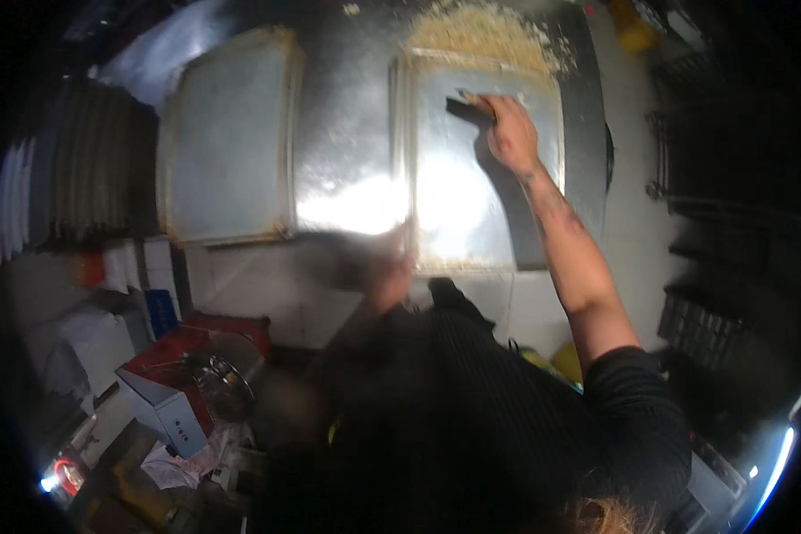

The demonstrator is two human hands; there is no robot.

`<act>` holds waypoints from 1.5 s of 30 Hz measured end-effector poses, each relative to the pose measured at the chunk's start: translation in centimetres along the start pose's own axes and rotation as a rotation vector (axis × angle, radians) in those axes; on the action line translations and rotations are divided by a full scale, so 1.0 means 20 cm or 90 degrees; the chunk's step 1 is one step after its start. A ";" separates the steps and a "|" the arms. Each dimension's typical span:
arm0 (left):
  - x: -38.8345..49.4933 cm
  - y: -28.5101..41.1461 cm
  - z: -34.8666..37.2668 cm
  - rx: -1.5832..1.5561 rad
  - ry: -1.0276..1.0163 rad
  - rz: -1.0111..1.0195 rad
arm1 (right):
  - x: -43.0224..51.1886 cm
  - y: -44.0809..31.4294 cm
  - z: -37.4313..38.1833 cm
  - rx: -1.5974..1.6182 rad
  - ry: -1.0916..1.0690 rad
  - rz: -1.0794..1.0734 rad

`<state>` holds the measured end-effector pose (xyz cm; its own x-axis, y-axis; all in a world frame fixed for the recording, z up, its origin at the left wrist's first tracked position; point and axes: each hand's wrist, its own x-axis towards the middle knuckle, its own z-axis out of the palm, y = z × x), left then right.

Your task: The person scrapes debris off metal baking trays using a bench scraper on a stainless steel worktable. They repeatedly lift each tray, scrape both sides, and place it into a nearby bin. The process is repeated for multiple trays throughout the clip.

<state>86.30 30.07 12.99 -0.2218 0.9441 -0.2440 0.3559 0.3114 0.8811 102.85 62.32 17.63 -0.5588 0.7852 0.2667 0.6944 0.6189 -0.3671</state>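
My right hand is closed around a small tool, perhaps a scraper, over the upper part of a metal baking tray. The tool's dark shadow lies on the tray beside it; its exact kind cannot be told. My left hand is blurred and rests at or near the tray's lower left edge; whether it grips the edge is unclear. Other tray rims show under this tray, along its left side. Pale yellowish crumbs lie in a heap beyond its far edge.
Another metal tray with browned edges lies at the left on the metal worktop. Further left stands a row of thin upright panels or trays. A red and grey machine is at the lower left. Dark racks stand at the right.
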 end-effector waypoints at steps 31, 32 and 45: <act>-0.01 -0.03 0.01 0.149 -0.014 0.006 | 0.49 0.04 0.35 -0.160 -0.012 -0.026; -0.02 -0.04 0.01 0.188 -0.009 0.014 | 0.51 0.05 0.33 -0.172 0.013 0.010; 0.02 -0.20 0.08 0.304 0.054 0.020 | -1.46 0.01 -0.34 -0.043 -0.126 0.059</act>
<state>86.31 29.35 8.76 -0.2703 0.9478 -0.1692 0.7357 0.3167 0.5987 122.36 39.68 15.90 -0.5647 0.8237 0.0516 0.7722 0.5494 -0.3191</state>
